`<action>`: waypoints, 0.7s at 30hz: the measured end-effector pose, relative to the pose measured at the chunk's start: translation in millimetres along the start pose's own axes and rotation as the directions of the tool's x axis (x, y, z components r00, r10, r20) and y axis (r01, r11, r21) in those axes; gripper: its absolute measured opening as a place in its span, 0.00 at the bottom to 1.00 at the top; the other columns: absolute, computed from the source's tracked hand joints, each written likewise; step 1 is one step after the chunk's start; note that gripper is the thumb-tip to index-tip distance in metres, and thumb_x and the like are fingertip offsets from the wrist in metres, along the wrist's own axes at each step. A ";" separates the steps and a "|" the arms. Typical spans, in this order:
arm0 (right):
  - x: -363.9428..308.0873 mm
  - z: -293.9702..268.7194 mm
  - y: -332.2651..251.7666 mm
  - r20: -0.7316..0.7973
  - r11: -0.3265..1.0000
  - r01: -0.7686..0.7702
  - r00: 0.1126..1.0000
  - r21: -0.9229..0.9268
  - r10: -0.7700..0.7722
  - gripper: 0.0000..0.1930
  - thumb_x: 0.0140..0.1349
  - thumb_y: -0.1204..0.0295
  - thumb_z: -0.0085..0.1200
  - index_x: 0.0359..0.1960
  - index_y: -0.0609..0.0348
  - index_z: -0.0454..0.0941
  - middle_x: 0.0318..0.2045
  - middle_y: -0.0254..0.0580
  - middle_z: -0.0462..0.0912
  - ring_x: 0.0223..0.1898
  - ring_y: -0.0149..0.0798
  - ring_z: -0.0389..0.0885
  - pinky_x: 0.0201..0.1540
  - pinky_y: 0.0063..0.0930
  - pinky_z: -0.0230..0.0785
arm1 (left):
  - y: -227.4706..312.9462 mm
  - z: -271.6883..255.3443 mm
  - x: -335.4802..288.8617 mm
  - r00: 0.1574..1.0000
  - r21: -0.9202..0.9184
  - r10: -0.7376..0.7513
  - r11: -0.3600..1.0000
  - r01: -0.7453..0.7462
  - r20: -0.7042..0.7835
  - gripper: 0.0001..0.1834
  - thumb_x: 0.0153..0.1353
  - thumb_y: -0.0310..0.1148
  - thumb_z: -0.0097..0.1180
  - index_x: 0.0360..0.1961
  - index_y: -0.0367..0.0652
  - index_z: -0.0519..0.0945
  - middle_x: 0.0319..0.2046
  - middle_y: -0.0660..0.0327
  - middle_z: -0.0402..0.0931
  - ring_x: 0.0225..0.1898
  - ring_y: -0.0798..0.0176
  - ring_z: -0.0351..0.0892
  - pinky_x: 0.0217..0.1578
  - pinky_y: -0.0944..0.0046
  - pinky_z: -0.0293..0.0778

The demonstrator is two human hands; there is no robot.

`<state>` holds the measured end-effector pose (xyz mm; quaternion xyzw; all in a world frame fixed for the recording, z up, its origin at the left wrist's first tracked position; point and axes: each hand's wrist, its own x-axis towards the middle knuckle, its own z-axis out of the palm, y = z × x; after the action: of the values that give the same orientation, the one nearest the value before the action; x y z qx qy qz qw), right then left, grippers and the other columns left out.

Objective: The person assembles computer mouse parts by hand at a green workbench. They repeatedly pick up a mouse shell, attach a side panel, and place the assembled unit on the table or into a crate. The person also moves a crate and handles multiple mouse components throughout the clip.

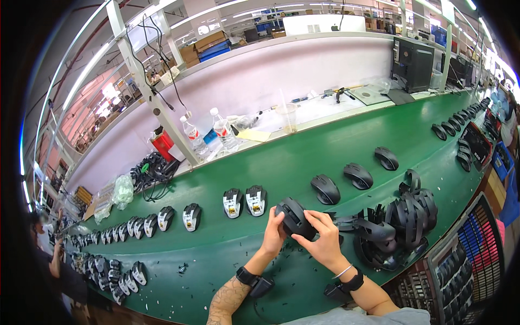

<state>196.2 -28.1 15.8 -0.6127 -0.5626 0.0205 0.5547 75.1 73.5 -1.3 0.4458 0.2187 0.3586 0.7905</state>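
A black computer mouse [296,218] is held up over the green bench between my two hands. My left hand [273,234] closes on its left side, and my right hand [324,239] grips its right side with thumb and fingers. Beyond it lie black mice [325,189] in a slanting row. Left of it are mice without top covers [233,203], showing white and yellow inside. Close to my right hand is a heap of curved black shell parts [409,219]. Small black scraps [183,268] are scattered over the near bench surface.
A plastic crate [460,265] with black parts stands at the right bench edge. At the back are two water bottles [223,130], a plastic cup [287,116] and a computer tower [412,64]. More open mice [103,271] are clustered at left, near another person [46,244].
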 end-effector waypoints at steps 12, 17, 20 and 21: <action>-9.2 10.9 -1.4 0.116 0.992 -0.002 0.993 -0.126 0.017 0.39 0.45 0.66 0.70 0.60 0.65 0.65 0.58 0.53 0.66 0.56 0.55 0.64 0.59 0.41 0.61 | -2.6 8.2 -8.3 0.975 0.200 0.115 0.977 -0.076 -0.191 0.31 0.49 0.18 0.61 0.54 0.41 0.61 0.44 0.57 0.71 0.47 0.60 0.75 0.47 0.60 0.74; -4.9 6.6 10.4 0.212 0.842 -0.448 0.892 0.299 0.400 0.26 0.58 0.61 0.61 0.51 0.69 0.72 0.41 0.48 0.78 0.40 0.37 0.76 0.47 0.30 0.70 | 14.9 0.6 -7.2 0.984 -0.099 0.046 0.993 -0.064 -0.171 0.25 0.53 0.20 0.58 0.52 0.41 0.65 0.44 0.59 0.72 0.46 0.61 0.76 0.47 0.60 0.75; -7.3 12.8 26.3 0.351 0.613 -0.594 0.804 0.522 0.480 0.15 0.66 0.64 0.53 0.33 0.66 0.76 0.24 0.32 0.78 0.27 0.25 0.74 0.36 0.21 0.71 | 18.0 2.5 -8.9 0.989 -0.158 0.038 0.985 -0.061 -0.146 0.24 0.54 0.22 0.57 0.52 0.41 0.65 0.44 0.59 0.72 0.47 0.61 0.76 0.49 0.58 0.74; -10.1 16.8 31.4 0.359 0.554 -0.583 0.808 0.594 0.466 0.15 0.66 0.63 0.53 0.31 0.65 0.76 0.24 0.31 0.77 0.27 0.24 0.73 0.35 0.20 0.70 | 18.4 3.6 -9.5 0.989 -0.168 0.033 0.984 -0.057 -0.142 0.24 0.54 0.22 0.57 0.52 0.41 0.65 0.44 0.59 0.72 0.47 0.61 0.75 0.49 0.57 0.74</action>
<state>202.5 -16.5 -18.8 -0.5017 -0.3476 0.4384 0.6597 64.5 70.6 16.6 0.3550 0.2311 0.4240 0.8005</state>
